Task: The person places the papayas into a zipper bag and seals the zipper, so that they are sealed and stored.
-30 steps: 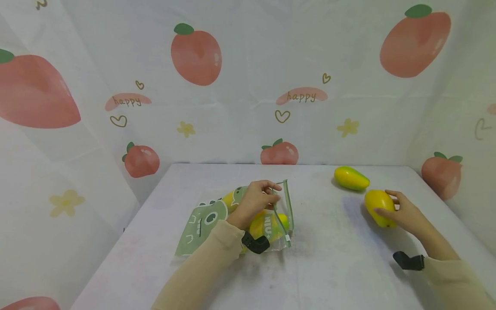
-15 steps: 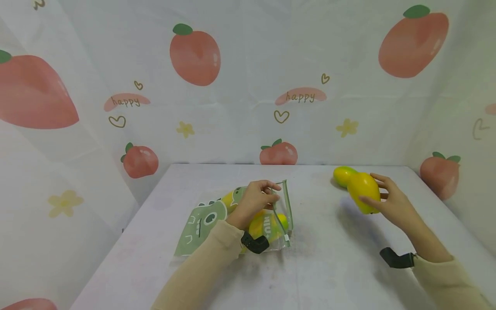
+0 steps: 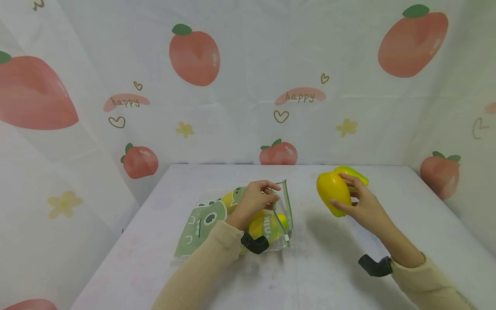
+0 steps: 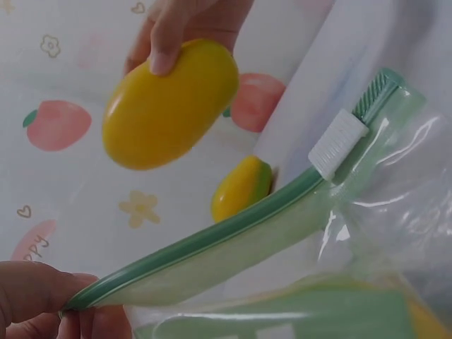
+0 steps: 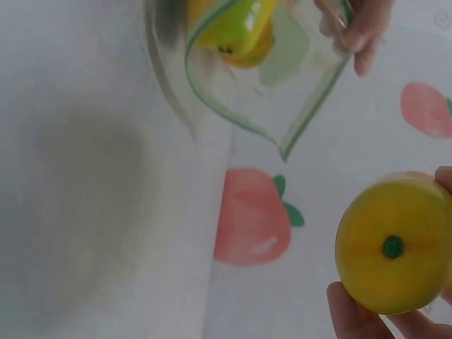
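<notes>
My left hand (image 3: 252, 201) pinches the green zip edge of a clear zip bag (image 3: 195, 234) with a green dinosaur print. The bag lies on the table, its mouth parted towards the right. Yellow-green fruit (image 5: 244, 28) shows inside it. My right hand (image 3: 364, 206) holds a plump yellow mango (image 3: 332, 193) above the table, thumb on the near side and fingers on the far side. In the right wrist view its green stem end faces the camera. Behind it lies another yellow-green fruit (image 3: 359, 175), partly hidden by the held mango and hand.
A white table (image 3: 306, 275) carries everything. Behind it hangs a white cloth (image 3: 240, 125) with printed peaches. A white slider (image 4: 339, 145) sits at one end of the bag's zip.
My right hand has lifted the mango off the table and carried it left, towards the bag. My left hand and the bag have stayed in place.
</notes>
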{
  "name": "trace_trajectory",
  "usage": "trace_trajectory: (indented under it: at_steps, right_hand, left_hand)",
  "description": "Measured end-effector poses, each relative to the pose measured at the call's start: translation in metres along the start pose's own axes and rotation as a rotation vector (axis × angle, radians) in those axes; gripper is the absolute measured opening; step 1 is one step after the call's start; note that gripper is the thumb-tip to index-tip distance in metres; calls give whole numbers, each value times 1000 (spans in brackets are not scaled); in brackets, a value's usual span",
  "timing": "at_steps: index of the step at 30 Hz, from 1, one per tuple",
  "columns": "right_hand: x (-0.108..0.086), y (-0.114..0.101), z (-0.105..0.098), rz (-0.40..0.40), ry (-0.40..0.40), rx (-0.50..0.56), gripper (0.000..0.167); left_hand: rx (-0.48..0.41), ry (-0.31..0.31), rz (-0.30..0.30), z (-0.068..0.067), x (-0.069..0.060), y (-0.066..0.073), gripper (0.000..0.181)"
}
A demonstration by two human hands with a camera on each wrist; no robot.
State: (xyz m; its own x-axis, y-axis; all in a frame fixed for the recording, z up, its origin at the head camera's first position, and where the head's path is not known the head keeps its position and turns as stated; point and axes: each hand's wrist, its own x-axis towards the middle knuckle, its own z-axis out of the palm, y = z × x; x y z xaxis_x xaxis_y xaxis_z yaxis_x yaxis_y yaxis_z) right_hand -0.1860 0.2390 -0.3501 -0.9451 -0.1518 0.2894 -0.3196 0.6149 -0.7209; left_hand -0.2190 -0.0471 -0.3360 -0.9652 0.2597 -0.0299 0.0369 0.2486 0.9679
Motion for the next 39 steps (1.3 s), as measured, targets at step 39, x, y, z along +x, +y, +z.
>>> trace_trajectory:
  at_steps: [39]
  right_hand:
    - [13, 0, 93, 22, -352, 110, 68]
  left_hand:
    - [41, 17, 19, 3, 10, -8, 19]
